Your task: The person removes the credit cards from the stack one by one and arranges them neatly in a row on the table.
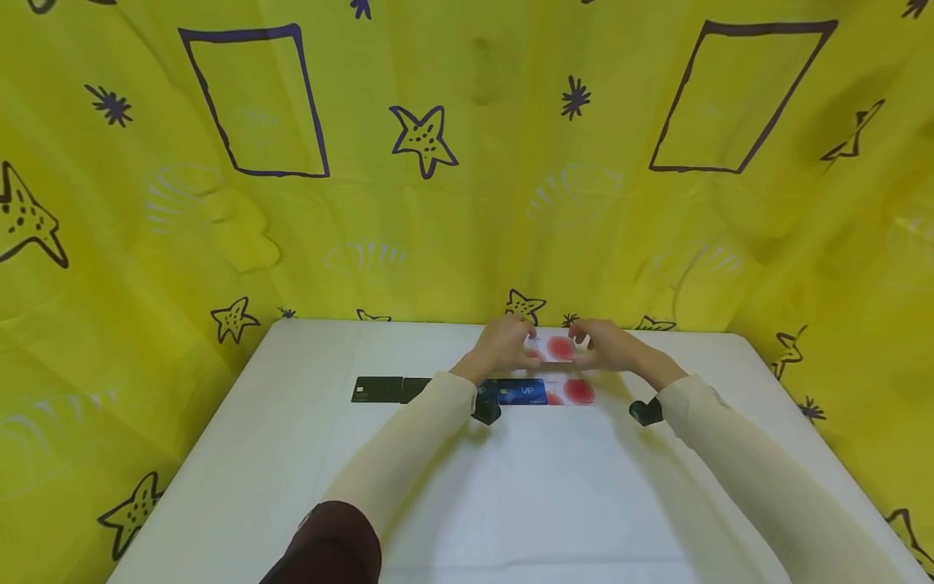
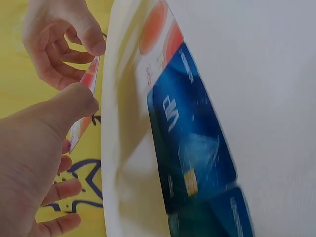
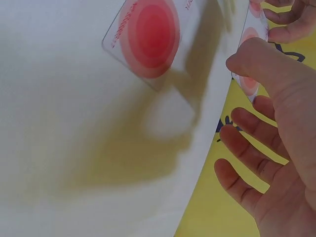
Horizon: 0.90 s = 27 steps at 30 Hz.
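Observation:
A white card with red circles [image 1: 560, 349] is held up off the table between both hands. My left hand [image 1: 503, 347] pinches its left end, thumb on the near face in the left wrist view, other fingers spread behind. At the opposite end, my right hand [image 3: 291, 113] pinches the same card [image 3: 251, 32] between thumb and index finger, its remaining fingers loosely extended. Below lies a row of cards: a matching white and red card [image 1: 579, 392], a blue VIP card [image 2: 190, 128], and dark green cards [image 1: 378, 389] farther left. My left forearm hides part of the row.
The white table [image 1: 554, 495] extends toward me and to both sides of the row. Right behind its far edge hangs a yellow curtain [image 1: 467, 219] with drawn stars and frames. Dark wrist devices [image 1: 645, 412] hang under the forearms, above the tabletop.

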Each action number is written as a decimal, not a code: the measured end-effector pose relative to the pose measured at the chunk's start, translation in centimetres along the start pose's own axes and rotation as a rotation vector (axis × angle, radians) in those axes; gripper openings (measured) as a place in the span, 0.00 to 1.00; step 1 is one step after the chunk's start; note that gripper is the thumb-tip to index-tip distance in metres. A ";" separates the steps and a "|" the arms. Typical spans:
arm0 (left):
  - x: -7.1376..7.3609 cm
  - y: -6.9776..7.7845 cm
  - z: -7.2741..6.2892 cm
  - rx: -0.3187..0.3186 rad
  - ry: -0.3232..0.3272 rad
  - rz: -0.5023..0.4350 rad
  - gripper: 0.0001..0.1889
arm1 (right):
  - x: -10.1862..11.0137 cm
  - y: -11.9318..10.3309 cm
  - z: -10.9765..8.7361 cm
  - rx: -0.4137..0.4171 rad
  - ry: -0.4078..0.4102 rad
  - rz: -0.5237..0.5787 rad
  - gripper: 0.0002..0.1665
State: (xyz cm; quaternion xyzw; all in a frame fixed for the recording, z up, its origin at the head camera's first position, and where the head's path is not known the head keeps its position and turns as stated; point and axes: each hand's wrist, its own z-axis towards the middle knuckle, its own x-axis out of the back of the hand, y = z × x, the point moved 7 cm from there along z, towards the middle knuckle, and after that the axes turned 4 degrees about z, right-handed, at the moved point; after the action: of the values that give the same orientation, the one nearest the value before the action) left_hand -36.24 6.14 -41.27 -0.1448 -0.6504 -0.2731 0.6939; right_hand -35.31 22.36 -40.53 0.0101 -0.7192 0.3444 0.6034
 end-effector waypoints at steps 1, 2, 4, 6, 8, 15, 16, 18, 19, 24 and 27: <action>-0.1 0.2 0.0 0.006 -0.002 -0.004 0.26 | 0.0 0.1 -0.2 0.002 0.000 0.001 0.27; -0.2 0.4 0.0 0.011 -0.004 -0.006 0.25 | 0.1 0.2 -0.4 0.003 0.001 0.002 0.27; -0.3 0.8 0.0 0.018 -0.003 -0.013 0.25 | 0.2 0.3 -0.8 0.002 0.005 0.002 0.27; -0.3 1.2 0.1 0.024 0.001 -0.019 0.25 | 0.3 0.4 -1.2 0.005 0.009 -0.004 0.27; -0.4 1.7 0.1 0.024 0.004 -0.015 0.25 | 0.5 0.6 -1.6 0.013 0.012 -0.008 0.27; -1.0 3.2 0.7 0.003 0.003 0.027 0.26 | 0.8 1.3 -3.0 0.036 0.011 -0.013 0.26; -1.1 3.4 0.7 -0.002 0.003 0.031 0.26 | 0.9 1.4 -3.2 0.038 0.012 -0.011 0.26; -1.3 3.8 0.9 -0.008 0.003 0.033 0.25 | 1.0 1.6 -3.7 0.040 0.009 0.001 0.26; -1.4 4.0 0.9 -0.009 0.004 0.029 0.25 | 1.1 1.7 -3.9 0.043 0.009 0.005 0.26; -1.7 4.8 1.1 -0.011 0.004 0.005 0.25 | 1.4 2.3 -4.7 0.055 0.011 0.016 0.25; -1.9 5.3 1.2 -0.013 -0.002 -0.016 0.24 | 1.5 2.8 -5.3 0.054 0.008 0.005 0.24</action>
State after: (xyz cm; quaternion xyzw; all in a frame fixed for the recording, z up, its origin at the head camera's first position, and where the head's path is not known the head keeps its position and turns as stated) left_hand -34.21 11.51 -42.20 -0.1444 -0.6505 -0.2826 0.6900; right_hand -32.35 27.75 -40.39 0.0231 -0.7071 0.3653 0.6050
